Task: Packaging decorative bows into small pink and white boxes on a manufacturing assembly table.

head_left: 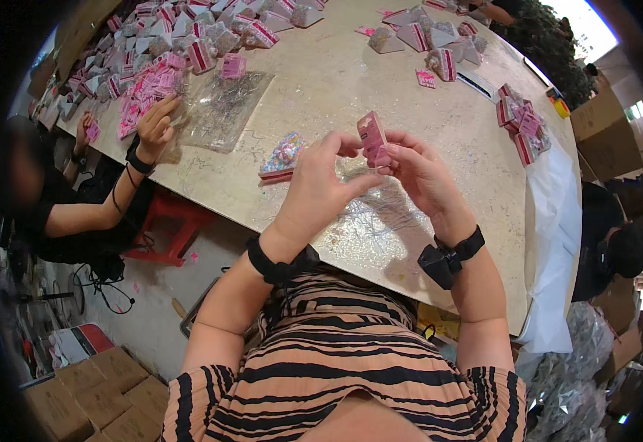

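My right hand grips a small pink printed card between thumb and fingers, above the table. The card is held tilted upright. Close to its left side is my left hand, its fingers curved and the thumb stretched apart beneath the card. Whether the left fingertips touch the card is hard to tell. Beside my left hand lies a triangular clear packet of multicoloured bits with a pink band along its edge. Thin wire-like strands are scattered on the table under my hands.
A flat clear bag of dark strands lies left, beside a heap of pink cards. Many packets pile up at the far left, more at the right. A co-worker's hand reaches in from the left. White plastic sheeting drapes the right edge.
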Demonstrator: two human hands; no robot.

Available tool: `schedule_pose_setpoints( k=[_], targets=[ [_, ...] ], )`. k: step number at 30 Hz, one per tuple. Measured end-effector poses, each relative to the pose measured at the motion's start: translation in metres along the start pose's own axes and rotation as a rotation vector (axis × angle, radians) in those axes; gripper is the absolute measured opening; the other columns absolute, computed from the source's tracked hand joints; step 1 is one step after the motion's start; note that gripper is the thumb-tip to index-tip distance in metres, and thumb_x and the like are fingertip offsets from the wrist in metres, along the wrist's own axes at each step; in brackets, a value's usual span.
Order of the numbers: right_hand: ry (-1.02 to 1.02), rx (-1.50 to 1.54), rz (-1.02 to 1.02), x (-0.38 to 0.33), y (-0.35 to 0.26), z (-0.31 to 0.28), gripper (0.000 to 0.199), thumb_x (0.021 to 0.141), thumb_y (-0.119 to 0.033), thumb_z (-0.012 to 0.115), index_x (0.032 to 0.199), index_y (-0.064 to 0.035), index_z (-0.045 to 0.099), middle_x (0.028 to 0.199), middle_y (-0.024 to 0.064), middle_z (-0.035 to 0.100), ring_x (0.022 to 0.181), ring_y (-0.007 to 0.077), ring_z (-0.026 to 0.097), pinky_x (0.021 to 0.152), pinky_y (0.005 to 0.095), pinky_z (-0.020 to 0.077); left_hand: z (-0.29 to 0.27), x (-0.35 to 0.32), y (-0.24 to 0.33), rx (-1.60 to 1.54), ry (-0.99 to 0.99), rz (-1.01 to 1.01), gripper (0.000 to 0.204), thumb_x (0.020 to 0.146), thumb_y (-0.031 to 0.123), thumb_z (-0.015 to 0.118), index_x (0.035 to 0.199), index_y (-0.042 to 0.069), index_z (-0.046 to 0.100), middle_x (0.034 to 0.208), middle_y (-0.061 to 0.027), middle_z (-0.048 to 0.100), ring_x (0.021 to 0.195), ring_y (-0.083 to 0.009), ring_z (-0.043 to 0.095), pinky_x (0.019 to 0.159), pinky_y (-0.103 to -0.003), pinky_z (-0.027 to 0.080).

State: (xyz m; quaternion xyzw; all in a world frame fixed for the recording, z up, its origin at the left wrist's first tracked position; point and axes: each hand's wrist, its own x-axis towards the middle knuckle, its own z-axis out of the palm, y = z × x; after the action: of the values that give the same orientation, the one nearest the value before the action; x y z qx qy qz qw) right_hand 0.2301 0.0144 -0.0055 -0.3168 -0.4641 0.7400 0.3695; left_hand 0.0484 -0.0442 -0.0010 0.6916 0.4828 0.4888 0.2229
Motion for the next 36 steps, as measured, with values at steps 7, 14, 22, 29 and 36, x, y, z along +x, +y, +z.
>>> schedule_pose_setpoints(
  k=[7, 14, 22, 29, 36],
  targets=[
    [0.109, 0.136, -0.046, 0.0, 0.011, 0.018, 0.04, 0.085, -0.019, 0.064, 0.116, 0.0011, 0.05, 0.097, 0.0083, 0.063, 0.087, 0.0136, 0.061, 0.076, 0.0265, 0.0472, 0.015, 0.002, 0.002, 0.056, 0.068, -0.039, 0.027, 0.072, 0.01, 0.074, 0.09, -0.002, 0.058, 0.082, -0.0117, 0.062, 0.077, -0.022, 0.06, 0.07, -0.031, 0.047],
    [0.243, 0.076, -0.047, 0.005, 0.03, 0.029, 0.044, 0.082, -0.025, 0.066, 0.115, 0.0005, 0.05, 0.097, 0.0084, 0.06, 0.086, 0.0154, 0.06, 0.074, 0.0271, 0.0448, 0.001, 0.004, -0.001, -0.197, 0.018, -0.089, 0.004, 0.078, 0.001, 0.063, 0.077, -0.001, 0.059, 0.074, -0.0065, 0.061, 0.072, -0.017, 0.06, 0.064, -0.03, 0.046],
    [-0.003, -0.537, -0.219, -0.016, 0.003, 0.005, 0.037, 0.087, -0.025, 0.062, 0.111, 0.0028, 0.056, 0.101, 0.0092, 0.061, 0.088, 0.0144, 0.059, 0.08, 0.0274, 0.0475, -0.03, 0.003, -0.003, -1.064, 0.01, -0.613, 0.005, 0.083, 0.003, 0.059, 0.086, 0.002, 0.055, 0.071, -0.004, 0.054, 0.07, -0.0121, 0.053, 0.07, -0.024, 0.044],
    [0.453, -1.059, -0.319, -0.084, -0.05, -0.095, 0.019, 0.083, -0.017, 0.064, 0.092, -0.0006, 0.067, 0.087, 0.0093, 0.065, 0.079, 0.0179, 0.062, 0.071, 0.0286, 0.0487, -0.069, -0.007, -0.015, -1.166, 0.1, -0.611, 0.007, 0.088, 0.011, 0.057, 0.089, 0.005, 0.055, 0.064, 0.0024, 0.043, 0.063, -0.008, 0.044, 0.066, -0.025, 0.041],
    [-0.012, -1.664, -0.251, -0.085, -0.014, -0.055, 0.064, 0.068, -0.025, 0.076, 0.125, -0.0095, 0.05, 0.131, 0.0122, 0.046, 0.121, 0.0312, 0.043, 0.101, 0.0412, 0.0352, -0.095, -0.019, -0.034, -1.189, 0.195, -0.593, 0.011, 0.088, 0.012, 0.058, 0.095, 0.003, 0.058, 0.066, 0.0019, 0.046, 0.064, -0.0087, 0.045, 0.071, -0.026, 0.04]
  ],
)
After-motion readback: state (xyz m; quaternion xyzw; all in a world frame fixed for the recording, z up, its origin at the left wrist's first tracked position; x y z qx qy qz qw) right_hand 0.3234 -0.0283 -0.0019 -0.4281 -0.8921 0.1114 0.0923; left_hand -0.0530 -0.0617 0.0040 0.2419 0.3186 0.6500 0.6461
